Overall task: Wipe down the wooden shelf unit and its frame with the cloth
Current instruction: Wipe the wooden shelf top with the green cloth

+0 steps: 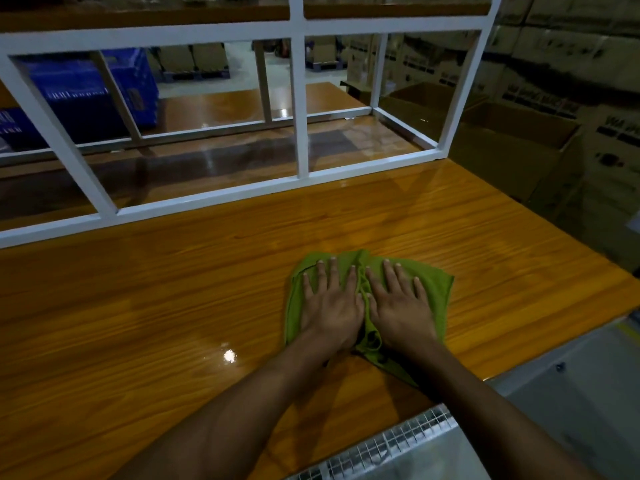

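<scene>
- Side by side, the left hand (330, 306) and the right hand (398, 306) lie palm down on the cloth (434, 289), fingers straight and slightly spread, pressing it flat rather than clutching it.
- The thumbs sit close together over a bunched ridge running down the middle of the cloth.
- Green and crumpled, the cloth spreads out past the fingertips and both outer edges of the hands; one corner trails back toward the person under the right wrist.
- It rests on the glossy wooden top (156, 306), which stretches wide to the left of the cloth and less far to its right.
- A bright glare spot (229, 355) shines on the wood just left of the cloth, nearer the person.
- Beyond the cloth stands the white frame (300, 109), its bottom rail lying on the wood and its uprights rising between the hands and the shaded wood inside.
- A wooden shelf (138, 15) sits on the frame's top rail, far above the cloth.
- Past the frame, left of the cloth, are blue crates (86, 95).
- Right of the cloth, off the edge, stand open cardboard boxes (512, 147).
- Nearer than the cloth, by the right forearm, is a wire mesh panel (391, 441).
</scene>
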The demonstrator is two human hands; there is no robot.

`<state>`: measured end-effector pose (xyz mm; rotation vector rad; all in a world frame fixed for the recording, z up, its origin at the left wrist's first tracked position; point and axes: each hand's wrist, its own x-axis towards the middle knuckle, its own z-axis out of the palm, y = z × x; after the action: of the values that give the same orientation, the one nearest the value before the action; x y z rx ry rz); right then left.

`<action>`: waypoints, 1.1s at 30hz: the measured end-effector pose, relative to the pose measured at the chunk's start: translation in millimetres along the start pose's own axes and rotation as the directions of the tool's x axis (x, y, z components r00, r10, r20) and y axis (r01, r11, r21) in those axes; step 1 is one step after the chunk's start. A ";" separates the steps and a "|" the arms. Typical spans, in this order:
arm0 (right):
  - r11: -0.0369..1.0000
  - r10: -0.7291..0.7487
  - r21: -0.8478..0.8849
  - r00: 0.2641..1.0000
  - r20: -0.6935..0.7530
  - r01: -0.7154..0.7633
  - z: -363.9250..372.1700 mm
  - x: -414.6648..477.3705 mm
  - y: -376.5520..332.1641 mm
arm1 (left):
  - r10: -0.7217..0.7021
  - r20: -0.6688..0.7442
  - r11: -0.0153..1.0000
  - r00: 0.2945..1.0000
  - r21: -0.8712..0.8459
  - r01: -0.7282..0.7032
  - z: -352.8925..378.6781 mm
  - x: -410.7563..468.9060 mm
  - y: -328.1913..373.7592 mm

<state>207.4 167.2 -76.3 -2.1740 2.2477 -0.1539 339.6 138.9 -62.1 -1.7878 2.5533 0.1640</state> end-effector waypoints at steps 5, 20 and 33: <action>0.998 0.052 0.028 0.996 0.072 -0.054 -2.3 44.6 12.5 | 0.042 -0.037 0.998 0.998 -0.046 -0.044 -1.6 42.6 -3.0; 0.999 0.008 0.031 0.998 0.056 -0.010 2.6 103.0 -40.9 | -0.002 -0.031 0.999 1.000 -0.034 0.001 -4.0 81.4 -71.0; 0.997 -0.052 0.059 0.991 0.120 0.045 3.0 12.7 -119.3 | -0.054 0.001 0.998 0.999 -0.021 0.054 -1.8 -38.6 -114.8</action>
<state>326.0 150.7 -69.3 -2.1477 2.1020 -0.0814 460.6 136.0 -65.9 -1.8619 2.5088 0.1912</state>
